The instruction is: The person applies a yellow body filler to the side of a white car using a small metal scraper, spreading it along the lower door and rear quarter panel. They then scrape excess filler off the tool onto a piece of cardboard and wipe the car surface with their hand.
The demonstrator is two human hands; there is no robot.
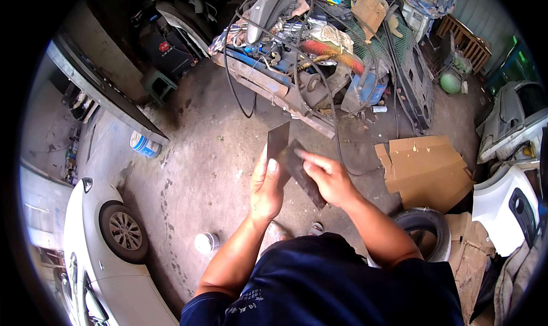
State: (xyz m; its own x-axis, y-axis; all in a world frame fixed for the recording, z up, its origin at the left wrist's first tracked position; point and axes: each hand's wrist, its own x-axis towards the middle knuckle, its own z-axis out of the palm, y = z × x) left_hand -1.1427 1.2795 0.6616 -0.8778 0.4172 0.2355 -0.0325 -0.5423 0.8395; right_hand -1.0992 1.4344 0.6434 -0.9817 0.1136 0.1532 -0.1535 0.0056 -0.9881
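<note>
In front of my body I hold two thin flat plates. My left hand (266, 193) is closed on a grey rectangular plate (278, 139), held upright with the thumb on its near face. My right hand (332, 180) is closed on a darker, longer rectangular plate (305, 184), tilted, with the index finger stretched along its upper end. The upper end of the dark plate lies close beside the grey one; whether they touch I cannot tell. The exact kind of either plate does not show.
A white car (108, 274) stands at the left, a small white tub (206, 243) near it. Ahead, a cluttered metal bench (268, 86) has a looping black hose. On the right are flattened cardboard (422, 172), a tyre (436, 229) and a white car panel (505, 206). A blue-white bucket (144, 144) stands by the doorway.
</note>
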